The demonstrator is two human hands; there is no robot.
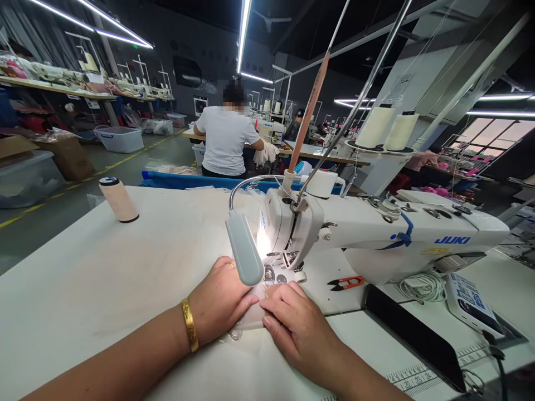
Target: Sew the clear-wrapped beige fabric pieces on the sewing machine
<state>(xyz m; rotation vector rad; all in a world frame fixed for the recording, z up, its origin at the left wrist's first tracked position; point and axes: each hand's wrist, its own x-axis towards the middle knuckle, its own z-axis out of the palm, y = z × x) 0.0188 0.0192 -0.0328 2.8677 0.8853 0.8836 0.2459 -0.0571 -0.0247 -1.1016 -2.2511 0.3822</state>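
A white sewing machine (334,223) stands on the pale table, its needle area lit by a grey lamp (244,250) on a bent metal neck. Just in front of the needle area lies a small piece of thin, pale fabric (253,316). My left hand (219,301), with a gold bracelet on the wrist, presses on the fabric's left side; the lamp hides part of its fingers. On the right side, my right hand (297,326) has its thumb and fingers closed on the fabric's edge. The two hands nearly meet.
A peach thread cone (119,200) stands at the table's left. Right of my hands are orange-handled snips (346,283), a black phone (412,334), a coiled cable (422,286) and a white box (472,303). Ahead, a person in a white shirt (228,139) sits at another machine.
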